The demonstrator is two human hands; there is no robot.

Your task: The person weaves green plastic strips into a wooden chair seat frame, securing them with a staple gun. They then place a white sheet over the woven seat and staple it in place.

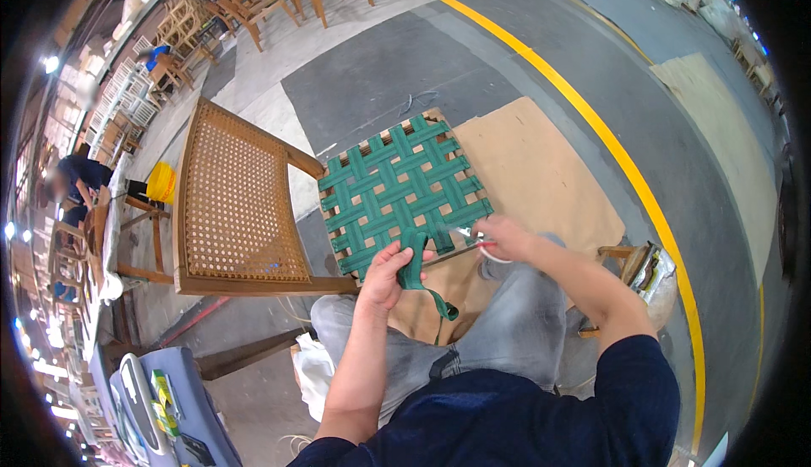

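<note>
In front of me stands a wooden chair with a cane-mesh back (pixel 241 201) and a seat of woven green webbing (pixel 393 184). My left hand (pixel 386 274) is closed on a loose green webbing strap (pixel 412 268) at the seat's near edge. The strap's free end hangs down over my lap. Just to the right, my right hand (pixel 500 237) grips scissors with red and white handles (pixel 492 252). Their blades point left toward the strap, close to the webbing. I cannot tell whether the blades touch the strap.
Brown cardboard (pixel 541 171) lies under and right of the chair. At lower left is a blue-grey padded surface (pixel 182 408) with tools on it. A yellow bucket (pixel 161 183) stands at left; a small wooden stool (pixel 621 277) at right. Other people work among chairs at far left.
</note>
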